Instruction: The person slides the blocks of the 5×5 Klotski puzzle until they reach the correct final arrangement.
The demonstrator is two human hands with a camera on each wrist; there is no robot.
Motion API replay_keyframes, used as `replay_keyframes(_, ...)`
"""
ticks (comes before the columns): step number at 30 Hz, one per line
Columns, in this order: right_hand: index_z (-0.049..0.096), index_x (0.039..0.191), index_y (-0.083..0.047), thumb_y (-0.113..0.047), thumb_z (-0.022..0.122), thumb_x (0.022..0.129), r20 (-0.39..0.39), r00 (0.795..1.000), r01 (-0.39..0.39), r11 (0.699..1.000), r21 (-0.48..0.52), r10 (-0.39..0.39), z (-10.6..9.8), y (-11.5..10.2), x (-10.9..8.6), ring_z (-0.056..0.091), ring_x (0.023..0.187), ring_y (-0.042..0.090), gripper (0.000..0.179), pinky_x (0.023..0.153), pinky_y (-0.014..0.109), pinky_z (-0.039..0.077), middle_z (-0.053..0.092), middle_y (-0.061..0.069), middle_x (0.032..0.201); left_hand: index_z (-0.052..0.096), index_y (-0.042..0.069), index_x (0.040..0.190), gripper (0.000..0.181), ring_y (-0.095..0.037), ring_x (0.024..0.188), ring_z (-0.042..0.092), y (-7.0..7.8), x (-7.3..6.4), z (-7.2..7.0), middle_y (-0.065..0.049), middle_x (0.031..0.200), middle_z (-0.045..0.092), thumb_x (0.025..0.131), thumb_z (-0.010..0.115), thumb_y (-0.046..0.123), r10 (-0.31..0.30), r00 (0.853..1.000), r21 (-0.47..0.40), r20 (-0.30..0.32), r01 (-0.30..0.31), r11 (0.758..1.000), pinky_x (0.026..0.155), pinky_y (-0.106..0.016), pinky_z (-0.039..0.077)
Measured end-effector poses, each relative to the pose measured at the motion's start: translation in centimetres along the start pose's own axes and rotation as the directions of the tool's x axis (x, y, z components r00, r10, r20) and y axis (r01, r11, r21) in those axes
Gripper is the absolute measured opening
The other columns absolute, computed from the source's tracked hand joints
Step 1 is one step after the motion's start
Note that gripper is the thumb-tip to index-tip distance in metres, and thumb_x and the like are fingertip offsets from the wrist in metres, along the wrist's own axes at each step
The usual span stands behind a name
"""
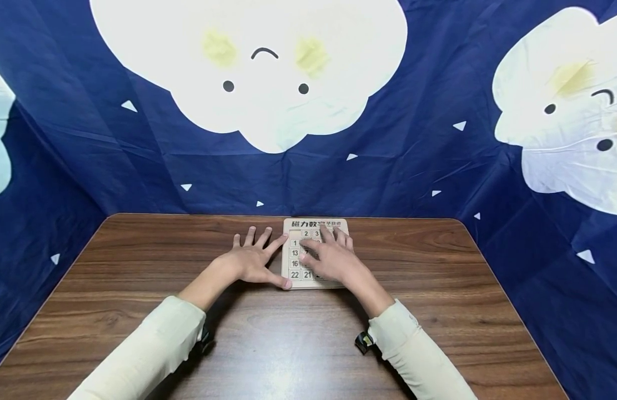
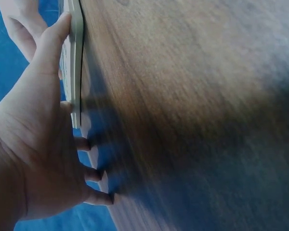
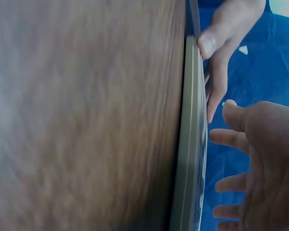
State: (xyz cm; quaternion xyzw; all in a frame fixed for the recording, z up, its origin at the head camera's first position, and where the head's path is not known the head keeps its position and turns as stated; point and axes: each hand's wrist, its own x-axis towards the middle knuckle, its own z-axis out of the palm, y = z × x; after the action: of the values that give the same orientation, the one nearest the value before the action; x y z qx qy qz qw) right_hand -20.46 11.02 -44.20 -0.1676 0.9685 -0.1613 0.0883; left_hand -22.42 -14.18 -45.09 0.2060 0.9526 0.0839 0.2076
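Note:
A pale wooden number sliding puzzle (image 1: 300, 224) lies flat near the table's far edge, Chinese lettering along its top. The top-left cell (image 1: 295, 234) has no tile, and tile 1 (image 1: 295, 243) sits just below it. My left hand (image 1: 250, 262) spreads its fingers beside the board, thumb and index finger touching the left rim; the left wrist view shows the thumb on the board's edge (image 2: 76, 62). Over the tiles is my right hand (image 1: 335, 260), fingers extended and apart, covering many numbers. In the right wrist view its fingertips appear slightly off the surface.
The brown wood-grain table (image 1: 268, 333) extends around the board. A dark blue cloth (image 1: 228, 172) with white clouds and small triangles hangs behind it and at both sides. Small dark devices, one of them the right wrist device (image 1: 364, 342), show at both cuffs.

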Motion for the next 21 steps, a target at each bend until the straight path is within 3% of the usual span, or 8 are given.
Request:
replay_keyframes(10, 0.058, 0.166, -0.037, -0.059, 0.053, 0.116, 0.019, 1.000, 0.013, 1.000, -0.022, -0.013, 0.5, -1.1, -0.5, 0.014, 0.173, 0.058, 0.055, 0.138, 0.078, 0.016, 0.021, 0.024, 0.188, 0.007, 0.033, 0.184, 0.134, -0.064, 0.171, -0.006, 0.2, 0.1, -0.1, -0.024, 0.190, 0.000, 0.083, 0.071, 0.095, -0.010, 1.000, 0.002, 0.005, 0.010, 1.000, 0.131, -0.090, 0.002)
replay_keyframes(21, 0.055, 0.168, -0.039, -0.057, 0.052, 0.117, 0.018, 0.999, -0.028, 0.999, -0.028, 0.029, 0.5, -1.0, 0.9, 0.015, 0.171, 0.061, 0.055, 0.138, 0.076, 0.015, 0.022, 0.025, 0.188, 0.006, 0.034, 0.184, 0.135, -0.062, 0.172, -0.008, 0.2, 0.1, -0.2, -0.023, 0.191, -0.003, 0.083, 0.072, 0.095, -0.019, 1.000, -0.011, 0.022, 0.019, 1.000, 0.132, -0.088, 0.001)
